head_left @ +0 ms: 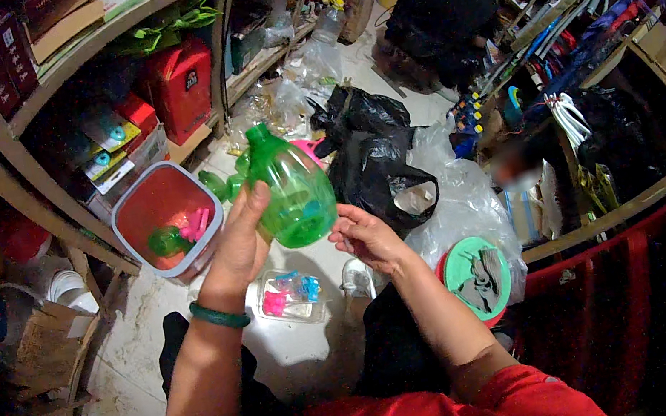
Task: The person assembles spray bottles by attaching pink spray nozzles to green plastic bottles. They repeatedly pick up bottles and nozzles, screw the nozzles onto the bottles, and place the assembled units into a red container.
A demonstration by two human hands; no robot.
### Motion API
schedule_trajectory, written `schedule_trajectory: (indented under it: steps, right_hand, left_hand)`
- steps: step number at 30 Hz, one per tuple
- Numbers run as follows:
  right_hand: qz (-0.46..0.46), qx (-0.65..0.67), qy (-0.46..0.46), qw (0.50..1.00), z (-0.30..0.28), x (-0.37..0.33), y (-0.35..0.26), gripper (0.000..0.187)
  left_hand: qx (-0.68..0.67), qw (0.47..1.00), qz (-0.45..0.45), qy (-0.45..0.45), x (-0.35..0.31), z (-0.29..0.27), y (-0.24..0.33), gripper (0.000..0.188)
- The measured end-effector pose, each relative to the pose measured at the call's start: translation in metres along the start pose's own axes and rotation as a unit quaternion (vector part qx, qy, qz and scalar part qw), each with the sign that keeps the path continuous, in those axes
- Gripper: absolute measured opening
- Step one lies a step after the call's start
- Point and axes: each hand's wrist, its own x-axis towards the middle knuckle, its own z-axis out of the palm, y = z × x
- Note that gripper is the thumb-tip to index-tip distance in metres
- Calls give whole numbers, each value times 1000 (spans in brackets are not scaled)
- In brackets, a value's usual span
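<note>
My left hand (241,237) grips a see-through green plastic bottle (292,190) around its side, thumb in front. The bottle tilts a little, its narrow neck pointing up and its rounded base down. Beside the base is my right hand (367,235), fingers loosely bent and apart, with nothing seen in it; whether its fingertips touch the bottle I cannot tell. Below, a clear container (307,308) on the floor holds small pink and blue plastic parts. Behind the bottle lie more green bottles (213,185), partly hidden, and a pink piece (310,149).
At left stands a grey-rimmed bin (163,197) with a green bottle and pink parts inside. Black plastic bags (367,147) and clear plastic sheeting (461,197) spread ahead and right. A green-rimmed tub (478,277) stands by my right arm. Loaded shelves (109,35) line the left; racks line the right.
</note>
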Motion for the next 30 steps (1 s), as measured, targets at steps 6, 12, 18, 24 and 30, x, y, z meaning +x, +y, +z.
schedule_trajectory:
  steps: [6, 12, 18, 24, 30]
  right_hand:
    - [23, -136, -112, 984, 7, 5, 7, 31]
    - [24, -177, -128, 976, 11, 12, -16, 32]
    - [-9, -214, -178, 961, -4, 33, -9, 34]
    - [-65, -340, -182, 920, 1, 36, -3, 48]
    - [-89, -200, -102, 970, 1, 33, -23, 33]
  left_hand:
    - [6, 998, -57, 2, 3, -8, 5, 54]
    - [-18, 998, -64, 18, 8, -7, 5, 50]
    - [-56, 994, -93, -19, 19, -8, 5, 55]
    - [56, 989, -136, -16, 12, -17, -3, 78]
    - [129, 961, -228, -89, 11, 6, 1, 101]
